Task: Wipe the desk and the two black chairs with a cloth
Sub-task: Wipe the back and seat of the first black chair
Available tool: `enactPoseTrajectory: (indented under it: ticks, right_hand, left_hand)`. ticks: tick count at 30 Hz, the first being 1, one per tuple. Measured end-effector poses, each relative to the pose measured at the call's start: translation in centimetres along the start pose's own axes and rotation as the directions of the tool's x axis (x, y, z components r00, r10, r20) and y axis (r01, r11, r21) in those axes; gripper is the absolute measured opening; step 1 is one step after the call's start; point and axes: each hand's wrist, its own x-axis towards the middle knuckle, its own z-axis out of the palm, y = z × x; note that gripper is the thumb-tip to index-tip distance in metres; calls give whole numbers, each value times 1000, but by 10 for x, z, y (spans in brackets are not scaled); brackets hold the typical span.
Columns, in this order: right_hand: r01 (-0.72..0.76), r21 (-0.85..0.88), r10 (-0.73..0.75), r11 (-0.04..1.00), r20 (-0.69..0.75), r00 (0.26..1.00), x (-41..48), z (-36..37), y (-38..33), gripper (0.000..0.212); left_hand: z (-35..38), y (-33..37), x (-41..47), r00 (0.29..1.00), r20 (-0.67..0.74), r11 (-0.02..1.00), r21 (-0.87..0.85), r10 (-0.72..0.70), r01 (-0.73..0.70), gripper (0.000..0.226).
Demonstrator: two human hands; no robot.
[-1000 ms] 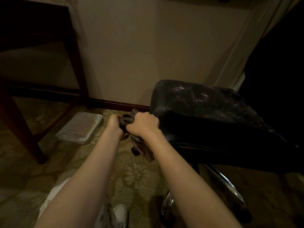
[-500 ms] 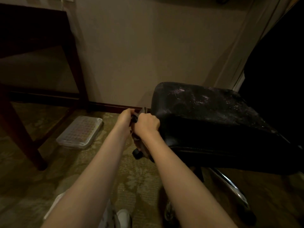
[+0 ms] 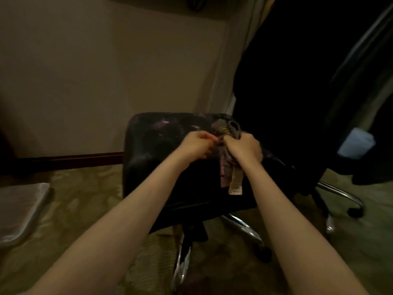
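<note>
At the centre of the frame, your two hands meet over the black chair's seat (image 3: pixel 157 145), toward its right rear corner. Your right hand (image 3: pixel 244 149) grips the cloth (image 3: pixel 232 133) with fingers (image 3: pixel 232 145) wrapped tight round it. The cloth is bunched into a rope whose long axis runs up and down the frame: a loop stands above the fist and a pale tail hangs below it, in front of the seat's front half. Your left hand (image 3: pixel 196 145) sits just beside it on the left, with curled fingers whose tips reach the cloth. Blur keeps me from telling whether they pinch it.

The move ahead turns on this: the unwiped seat lies directly under and mostly left of the cloth, its dusty, speckled patches toward the upper left of the pad. The right hand has the hold, so I judge it the one to press the cloth down and sweep leftward. A bunched rope wipes poorly, so it probably needs spreading first.

A second ago both hands held the cloth off the seat's left front corner. They have since travelled up and across onto the pad. The view has swung right, so the clear tray (image 3: pixel 21 213) on the carpet now sits at the lower left edge.
</note>
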Motion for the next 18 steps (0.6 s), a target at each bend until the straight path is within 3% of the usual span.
enactPoseTrajectory:
  ticks: [3,6,8,10,13,18]
  right_hand:
    - [-28,-147,4,989,-166,986,18,-27,46,42]
    - [2,-332,-61,943,-167,984,33,-46,91,38]
    - [-22,-474,-56,880,-150,987,40,-45,116,36]
    - [-37,-529,-45,848,-143,989,47,-39,129,35]
    - [15,-547,-106,837,-135,985,62,-34,126,34]
    - [62,-521,-149,851,-126,981,80,-19,122,33]
  left_hand:
    - [40,-13,21,963,238,909,361,125,-207,23]
    - [61,-29,29,859,484,690,564,168,-453,31]
    - [61,-35,31,804,577,625,576,146,-527,32]
    - [51,-37,35,785,596,631,547,169,-551,31]
    - [35,-39,49,762,621,613,534,181,-581,28]
    - [40,-33,69,738,672,605,565,57,-561,23]
